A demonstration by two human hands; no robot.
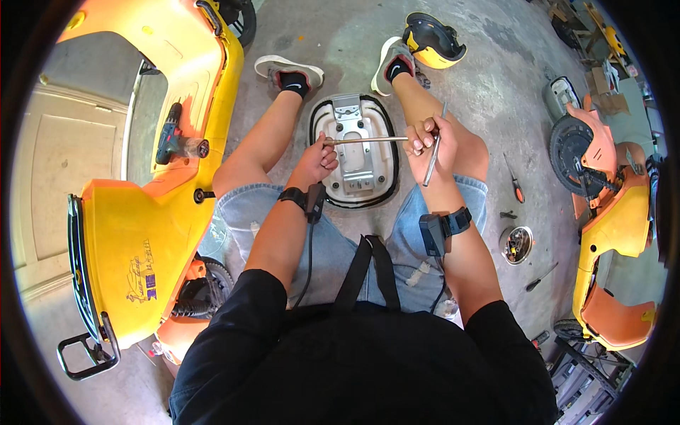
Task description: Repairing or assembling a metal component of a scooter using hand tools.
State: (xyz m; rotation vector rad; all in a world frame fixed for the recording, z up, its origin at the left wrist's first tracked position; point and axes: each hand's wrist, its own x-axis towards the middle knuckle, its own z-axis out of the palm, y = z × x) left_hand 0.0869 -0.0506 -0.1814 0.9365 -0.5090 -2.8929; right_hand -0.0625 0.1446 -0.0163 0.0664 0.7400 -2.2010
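Note:
My right hand [434,145] is closed around the crossbar end of a long metal T-handle wrench [372,140]. The wrench's shaft runs level to the left, and its tip is pinched in the fingers of my left hand [319,161]. Beneath the shaft, on the floor between my legs, lies an upturned scooter seat [386,185]. Its pale underside shows a metal hinge bracket [347,112], a central metal plate and several bolts, inside a dark rim. The wrench is held above the seat; contact between them cannot be made out.
A yellow scooter [134,248] stands close on my left, with a cordless drill [168,134] on its footboard. At right are a screwdriver [518,190], another screwdriver [542,277], a round dish of small parts [530,244] and another scooter [616,227]. A yellow helmet [443,57] lies ahead.

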